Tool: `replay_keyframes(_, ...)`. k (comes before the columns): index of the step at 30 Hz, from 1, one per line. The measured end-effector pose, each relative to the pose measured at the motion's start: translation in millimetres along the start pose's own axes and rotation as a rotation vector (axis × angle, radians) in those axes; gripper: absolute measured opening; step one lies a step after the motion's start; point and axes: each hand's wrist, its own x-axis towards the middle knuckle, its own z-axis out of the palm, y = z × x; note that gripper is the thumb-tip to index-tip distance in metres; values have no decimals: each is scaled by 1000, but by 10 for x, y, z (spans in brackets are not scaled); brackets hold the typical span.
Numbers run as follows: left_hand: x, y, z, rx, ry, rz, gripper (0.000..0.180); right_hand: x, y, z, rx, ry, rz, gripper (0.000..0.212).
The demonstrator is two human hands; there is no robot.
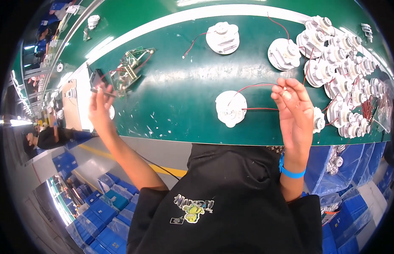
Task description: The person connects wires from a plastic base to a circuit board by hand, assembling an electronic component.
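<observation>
Presently pinching a red wire (258,85) between thumb and fingertips of the right hand (295,110), above the green bench (176,114) near its near edge, toward the right end. Just in from that edge, midway along, a white round unit (231,111) with the wire attached. Over the left end, the left hand (101,110), fingers bent at a dark slim item (103,92), too blurred to tell whether gripped; circuit boards (131,65) just beyond. Crowded along the right end, more white units (319,73).

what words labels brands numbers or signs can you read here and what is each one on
Black shirt: lettering around a green cartoon figure, not copied out here.
White disc left of the right hand: dark marks, too small to read.
Elsewhere: nothing I can read.
</observation>
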Motion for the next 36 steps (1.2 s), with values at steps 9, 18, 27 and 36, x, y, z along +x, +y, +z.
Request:
replay_keyframes(9, -92, -219, 231, -138, 48, 258, 38, -2, 127, 151, 627, -73, 160, 25)
replay_keyframes(18, -78, 112, 434, -419, 60, 323, 38, -137, 82, 236, 371, -133, 291, 17)
replay_keyframes(27, -22, 166, 562, -346, 52, 290, 42, -215, 90, 248, 290, -200, 339, 22)
replay_keyframes(36, 92, 75, 554, -370, -9, 351, 50, -244, 124, 215, 219, -238, 396, 19)
